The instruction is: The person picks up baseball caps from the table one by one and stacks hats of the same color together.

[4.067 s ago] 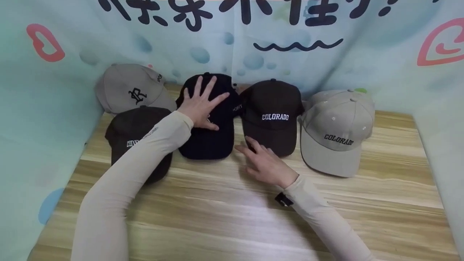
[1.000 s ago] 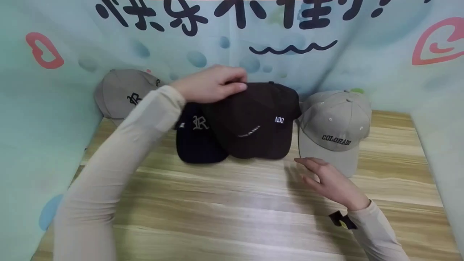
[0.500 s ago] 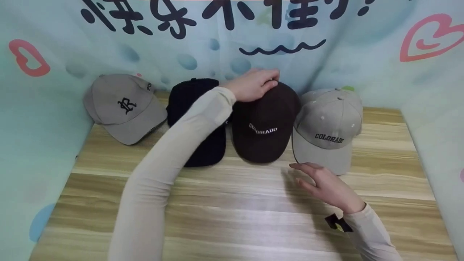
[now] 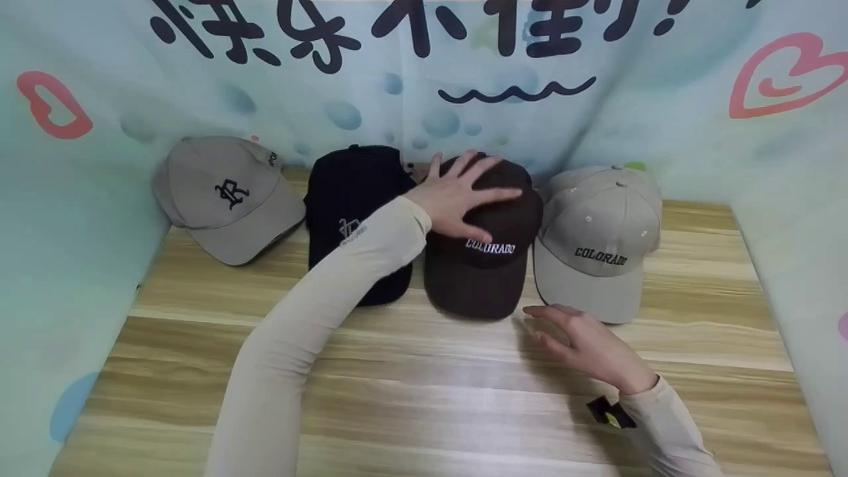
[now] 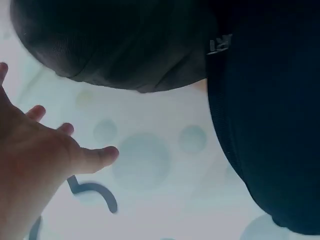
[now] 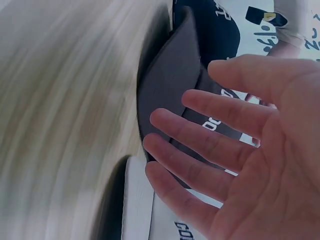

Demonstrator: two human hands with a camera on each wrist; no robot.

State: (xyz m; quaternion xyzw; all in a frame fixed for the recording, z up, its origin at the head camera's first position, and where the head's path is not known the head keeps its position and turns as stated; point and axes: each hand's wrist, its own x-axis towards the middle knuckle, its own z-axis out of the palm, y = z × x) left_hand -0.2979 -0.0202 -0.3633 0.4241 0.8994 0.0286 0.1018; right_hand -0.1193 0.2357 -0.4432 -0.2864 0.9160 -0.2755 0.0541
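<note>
A dark brown baseball cap (image 4: pixel 477 285) with white COLORADO lettering sits in the row of caps, its brim toward me. My left hand (image 4: pixel 454 207) is spread over its crown; the left wrist view shows the same hand (image 5: pixel 35 150) with straight fingers beside the dark cap (image 5: pixel 115 45). My right hand (image 4: pixel 593 348) hovers near the brims of the brown cap and the light grey COLORADO cap (image 4: pixel 589 291), holding nothing. Its relaxed fingers stand before the brown brim (image 6: pixel 167 85) in the right wrist view. Left of the brown cap is a navy cap (image 4: pixel 354 182), partly behind my left sleeve.
A grey cap (image 4: pixel 265 218) with a black R stands at the far left, turned slightly right. All the caps rest along the back of a wood-grain table (image 4: pixel 464 411). Behind them hangs a pale blue printed cloth (image 4: pixel 371 40), which also covers both sides.
My left hand has carried the front-left brown cap over the brown COLORADO cap, then shifted from gripping its crown to spreading over it. Only one brown cap shows now. My right hand moved right.
</note>
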